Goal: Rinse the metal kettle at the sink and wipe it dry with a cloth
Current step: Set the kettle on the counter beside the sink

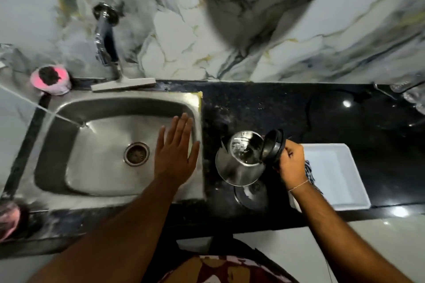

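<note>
Gripping kettle (239, 163) handle, lid flipped open: right hand (291, 163). Left hand (176, 156) flat, fingers spread, empty, over sink (96, 108). Cloth (309, 171) behind right wrist.

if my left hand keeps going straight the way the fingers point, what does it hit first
Probably the sink's back wall: the left hand hovers open over the basin's right side, fingers aimed toward the far rim. If it is higher than it looks, it clears that and meets the marble wall.

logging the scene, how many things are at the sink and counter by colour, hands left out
Metal: 3 - kettle, sink, tap
White: 1 - tray
Pink: 1 - scrubber holder
Grey: 1 - squeegee
Blue checked: 1 - cloth
Total: 7
</note>
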`<state>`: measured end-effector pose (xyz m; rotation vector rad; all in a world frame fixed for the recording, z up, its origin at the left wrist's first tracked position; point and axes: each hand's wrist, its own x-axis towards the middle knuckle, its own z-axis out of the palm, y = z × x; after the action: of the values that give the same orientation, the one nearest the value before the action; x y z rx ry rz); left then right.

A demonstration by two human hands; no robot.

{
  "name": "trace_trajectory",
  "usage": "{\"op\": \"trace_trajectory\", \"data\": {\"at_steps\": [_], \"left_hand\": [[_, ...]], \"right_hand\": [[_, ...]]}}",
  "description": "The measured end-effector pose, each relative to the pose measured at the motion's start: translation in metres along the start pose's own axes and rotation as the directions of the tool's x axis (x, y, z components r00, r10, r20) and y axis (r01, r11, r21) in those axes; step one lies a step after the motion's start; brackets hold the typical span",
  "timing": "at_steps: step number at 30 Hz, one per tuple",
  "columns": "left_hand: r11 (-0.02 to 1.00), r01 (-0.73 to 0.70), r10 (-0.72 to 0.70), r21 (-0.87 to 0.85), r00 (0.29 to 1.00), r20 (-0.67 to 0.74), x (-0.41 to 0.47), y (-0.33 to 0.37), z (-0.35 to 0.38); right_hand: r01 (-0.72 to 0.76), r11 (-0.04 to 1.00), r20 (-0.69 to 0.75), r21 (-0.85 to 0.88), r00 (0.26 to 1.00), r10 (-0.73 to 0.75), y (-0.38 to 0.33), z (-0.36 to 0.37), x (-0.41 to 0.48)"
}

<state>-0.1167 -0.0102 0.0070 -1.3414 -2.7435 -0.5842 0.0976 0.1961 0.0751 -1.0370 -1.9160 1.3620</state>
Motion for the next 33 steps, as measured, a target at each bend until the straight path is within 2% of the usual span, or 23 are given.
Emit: {"op": "trace_trajectory", "data": {"at_steps": [5, 10, 14, 19, 25, 29, 33], "left_hand": [[0.999, 0.017, -0.018, 0.029, 0.998, 0.067, -0.021, 0.066, 0.024], [0.998, -0.018, 0.011, 0.053, 0.99, 0.138, -0.038, 0.105, 0.033], [0.998, -0.005, -0.006, 0.067, 0.985, 0.173, -0.045, 0.122, 0.036], [0.999, 0.004, -0.011, 0.034, 0.978, 0.208, -0.052, 0.131, 0.038], [0.999, -0.035, 0.029, 0.019, 0.97, 0.243, -0.055, 0.13, 0.041], [1.0, -0.023, 0.02, 0.005, 0.946, 0.322, -0.052, 0.123, 0.045], [0.999, -0.054, 0.05, -0.003, 0.901, 0.431, -0.05, 0.122, 0.049]], "right_hand": [[-0.071, 0.997, 0.032, -0.014, 0.997, 0.072, 0.039, -0.054, -0.019], [0.006, 0.999, 0.12, 0.053, 0.993, -0.012, 0.068, -0.083, -0.032], [-0.029, 0.996, 0.12, 0.081, 0.993, 0.019, 0.082, -0.089, -0.033], [-0.018, 0.998, 0.085, 0.053, 0.996, 0.014, 0.093, -0.091, -0.022], [0.067, 0.997, 0.184, 0.044, 0.98, -0.074, 0.101, -0.095, -0.012], [0.092, 0.994, 0.237, 0.056, 0.966, -0.102, 0.108, -0.099, -0.009], [0.152, 0.988, 0.266, -0.008, 0.953, -0.144, 0.111, -0.098, -0.008]]}}
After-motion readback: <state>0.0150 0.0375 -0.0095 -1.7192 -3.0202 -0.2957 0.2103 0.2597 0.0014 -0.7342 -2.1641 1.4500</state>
